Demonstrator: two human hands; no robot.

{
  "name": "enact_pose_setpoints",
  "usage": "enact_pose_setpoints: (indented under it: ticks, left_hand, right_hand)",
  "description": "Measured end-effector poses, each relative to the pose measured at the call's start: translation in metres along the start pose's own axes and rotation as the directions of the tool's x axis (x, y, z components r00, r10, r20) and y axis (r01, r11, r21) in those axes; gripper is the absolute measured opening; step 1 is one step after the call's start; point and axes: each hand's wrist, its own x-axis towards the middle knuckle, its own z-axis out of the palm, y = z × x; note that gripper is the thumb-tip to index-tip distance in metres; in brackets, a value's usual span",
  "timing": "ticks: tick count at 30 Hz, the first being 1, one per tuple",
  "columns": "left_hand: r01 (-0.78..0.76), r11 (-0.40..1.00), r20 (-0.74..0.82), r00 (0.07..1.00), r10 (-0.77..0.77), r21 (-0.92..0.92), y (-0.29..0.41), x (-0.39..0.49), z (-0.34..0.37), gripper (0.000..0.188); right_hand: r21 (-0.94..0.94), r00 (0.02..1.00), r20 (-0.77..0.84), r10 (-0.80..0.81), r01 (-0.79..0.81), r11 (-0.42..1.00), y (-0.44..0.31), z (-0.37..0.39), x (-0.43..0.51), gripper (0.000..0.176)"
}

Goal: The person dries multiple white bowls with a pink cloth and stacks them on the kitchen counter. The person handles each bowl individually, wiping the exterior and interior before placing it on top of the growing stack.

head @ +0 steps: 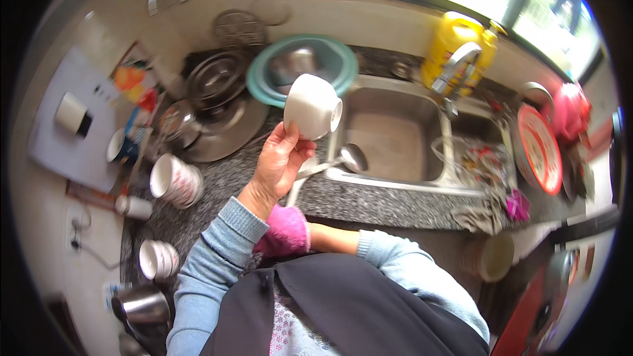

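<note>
My left hand (281,160) holds a white bowl (309,109) up by its lower side, tipped so that its foot ring faces right. The thumb lies against the outer wall. A pink fluffy cloth (287,232) covers my right hand, leaving only the wrist and forearm (329,239) bare; the fingers are hidden. That hand is low, close to my body, partly behind the left sleeve. Beyond the white bowl stands a teal basin (254,76) with a metal vessel (296,62) in it. A metal ladle (353,158) lies over the near left rim of the sink (405,184).
Stacked cups (175,180) and stacked bowls (158,259) stand on the granite counter (356,205) at left, near pot lids (217,79). A faucet (457,66) and a yellow jug (450,34) are behind the sink. A red-rimmed basin (539,151) leans at right.
</note>
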Motion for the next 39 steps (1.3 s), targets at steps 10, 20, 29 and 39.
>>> enact_pose_setpoints:
  ticks: [10, 20, 29, 39]
  left_hand:
    - [-0.140, 0.717, -0.477, 0.659, 0.582, 0.682, 0.077, -0.190, -0.073, 0.015]
    - [-0.002, 0.397, -0.339, 0.515, 0.787, 0.918, 0.065, -0.286, -0.043, 0.012]
    - [-0.207, 0.453, -0.281, 0.548, 0.788, 0.867, 0.077, -0.308, -0.031, 0.015]
    - [-0.154, 0.332, -0.268, 0.332, 0.904, 0.931, 0.078, -0.283, -0.069, 0.020]
  right_hand:
    - [-0.415, 0.975, -0.221, -0.036, -0.060, 0.908, 0.034, 0.060, 0.040, 0.039]
    - [0.270, 0.916, -0.274, -0.293, 0.366, 0.891, -0.023, 0.120, 0.129, 0.041]
    - [-0.208, 0.824, 0.181, -0.537, 0.566, 0.798, -0.111, 0.055, 0.185, 0.042]
    - [-0.337, 0.899, 0.112, -0.424, 0.436, 0.835, -0.037, 0.142, 0.173, 0.034]
